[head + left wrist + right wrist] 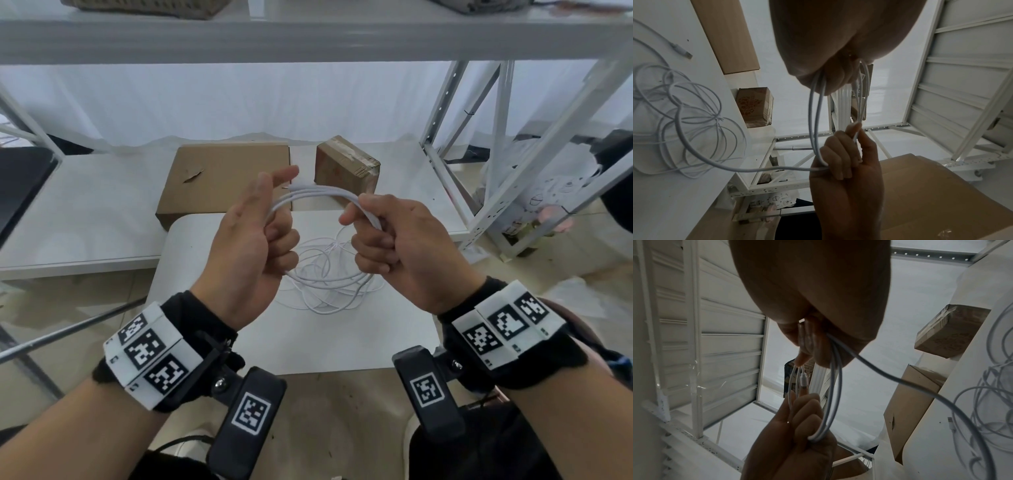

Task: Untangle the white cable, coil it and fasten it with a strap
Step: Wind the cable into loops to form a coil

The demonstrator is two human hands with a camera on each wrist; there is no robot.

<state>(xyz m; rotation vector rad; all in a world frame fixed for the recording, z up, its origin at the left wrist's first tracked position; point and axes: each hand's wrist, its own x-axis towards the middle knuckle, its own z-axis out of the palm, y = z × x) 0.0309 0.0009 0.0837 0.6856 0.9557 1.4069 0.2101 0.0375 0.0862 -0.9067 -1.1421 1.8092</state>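
Observation:
The white cable runs in a few loops between my two hands, held above the small white table. My left hand grips one side of the loops with its lower fingers curled, thumb and forefinger raised. My right hand pinches the other side in a fist. One plug end sticks out near my left thumb. From the loops a strand drops to a loose tangle on the table, where a USB plug lies. The right wrist view shows the loops and a plug. No strap is visible.
A flat cardboard box and a small taped box lie behind the hands on a low white surface. White metal shelving stands at the right and a shelf board spans overhead. A dark object sits far left.

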